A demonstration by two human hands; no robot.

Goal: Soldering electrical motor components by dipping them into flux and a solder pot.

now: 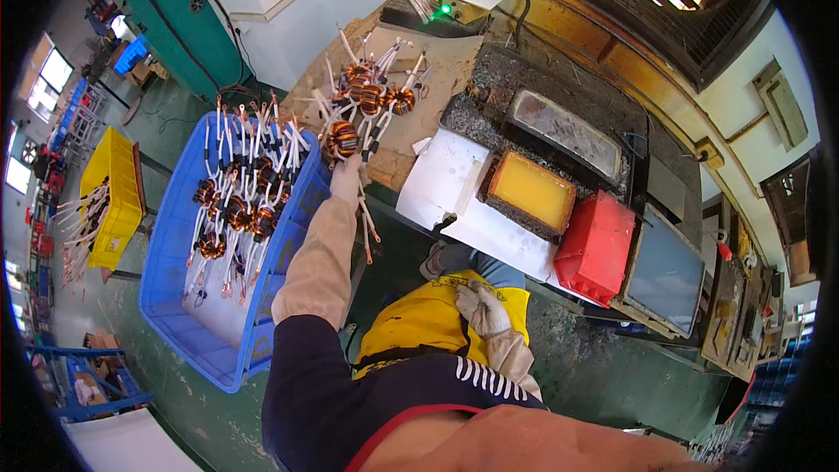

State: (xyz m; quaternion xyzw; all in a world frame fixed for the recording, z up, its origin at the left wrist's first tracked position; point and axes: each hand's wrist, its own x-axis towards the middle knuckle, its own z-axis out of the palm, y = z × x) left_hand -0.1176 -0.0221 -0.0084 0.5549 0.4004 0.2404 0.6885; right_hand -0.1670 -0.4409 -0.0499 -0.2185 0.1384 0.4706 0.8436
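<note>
My left hand point(347, 178), in a pale glove, reaches to the bench edge and grips a copper-wound toroidal coil point(341, 138) with white-sleeved leads. Some of its leads hang down below the bench edge. Just beyond it, several similar coils point(370, 100) stand bunched on a brown board point(428, 79), their leads pointing up. My right hand point(483, 309), also gloved, rests against the yellow apron point(415, 315) over my lap. Its fingers are curled in, and nothing shows in them.
Left of me, a blue crate point(188, 345) holds more coils; a yellow crate point(118, 201) holds leads. On the bench sit a tray of yellow material point(533, 192), a grey metal-topped tray point(565, 133), a red container point(596, 249) and a box with a green light point(456, 9).
</note>
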